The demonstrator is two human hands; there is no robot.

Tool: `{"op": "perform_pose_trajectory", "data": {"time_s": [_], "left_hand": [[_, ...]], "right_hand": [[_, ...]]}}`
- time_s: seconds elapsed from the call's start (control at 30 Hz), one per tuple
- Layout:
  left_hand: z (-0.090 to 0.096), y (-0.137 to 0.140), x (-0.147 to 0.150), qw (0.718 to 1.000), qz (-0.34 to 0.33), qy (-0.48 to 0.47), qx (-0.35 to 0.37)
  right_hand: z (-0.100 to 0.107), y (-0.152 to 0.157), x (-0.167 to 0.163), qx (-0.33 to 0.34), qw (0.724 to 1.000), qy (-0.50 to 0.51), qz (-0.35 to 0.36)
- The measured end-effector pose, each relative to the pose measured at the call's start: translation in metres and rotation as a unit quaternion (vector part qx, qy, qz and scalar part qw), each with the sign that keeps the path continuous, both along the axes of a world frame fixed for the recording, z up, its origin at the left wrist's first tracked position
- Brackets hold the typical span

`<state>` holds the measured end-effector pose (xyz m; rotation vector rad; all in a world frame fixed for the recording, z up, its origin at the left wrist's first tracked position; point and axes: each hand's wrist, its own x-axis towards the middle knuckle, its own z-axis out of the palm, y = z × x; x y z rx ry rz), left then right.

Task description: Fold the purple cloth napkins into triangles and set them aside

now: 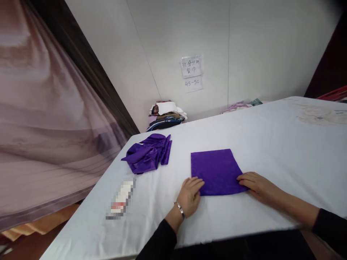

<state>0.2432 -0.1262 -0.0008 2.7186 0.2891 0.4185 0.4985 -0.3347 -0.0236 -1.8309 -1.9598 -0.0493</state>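
Note:
In the head view, a purple cloth napkin (pixel 217 171) lies flat in a neat, nearly square shape on the white-covered table (pixel 271 151). My left hand (pixel 189 195), with a silvery bracelet at the wrist, rests at its near left corner. Those fingers stretch over the cloth's edge. At the near right corner, the outstretched fingers of my right hand (pixel 256 186) touch the edge. Neither hand visibly lifts the cloth. Crumpled purple cloths (pixel 148 153) lie in a loose heap farther left.
A pixelated, elongated object (pixel 121 198) lies on the table's left side. Behind the far edge are a stack of folded fabrics (pixel 166 113) and some pink cloth (pixel 237 105). Handwritten paper signs (pixel 192 72) hang on the wall. A pinkish curtain (pixel 48 108) hangs at left.

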Motion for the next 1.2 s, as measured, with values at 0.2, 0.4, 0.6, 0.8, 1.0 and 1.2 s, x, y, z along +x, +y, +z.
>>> {"op": "perform_pose_trajectory", "data": {"time_s": [0.2, 0.4, 0.6, 0.8, 1.0, 1.2], "left_hand": [[-0.003, -0.025, 0.007, 1.0, 0.0, 0.022, 0.004], [-0.01, -0.021, 0.01, 0.998, 0.045, -0.002, 0.049], [-0.005, -0.028, 0.009, 0.994, 0.079, 0.002, 0.077], [-0.005, -0.036, 0.004, 0.985, 0.138, 0.023, 0.099], [-0.006, -0.04, -0.005, 0.98, 0.188, 0.007, 0.064], [-0.009, -0.034, -0.012, 0.973, 0.228, -0.012, 0.016]], "right_hand": [[-0.005, 0.001, 0.007, -0.007, 0.996, 0.086, -0.019], [0.015, 0.014, 0.011, -0.042, 0.976, 0.208, -0.044], [0.051, 0.066, 0.018, -0.034, 0.946, 0.312, -0.08], [0.05, 0.141, 0.026, -0.082, 0.899, 0.43, -0.008], [0.046, 0.203, 0.015, -0.121, 0.926, 0.354, 0.046], [0.029, 0.235, 0.006, -0.113, 0.95, 0.29, 0.038]]}}
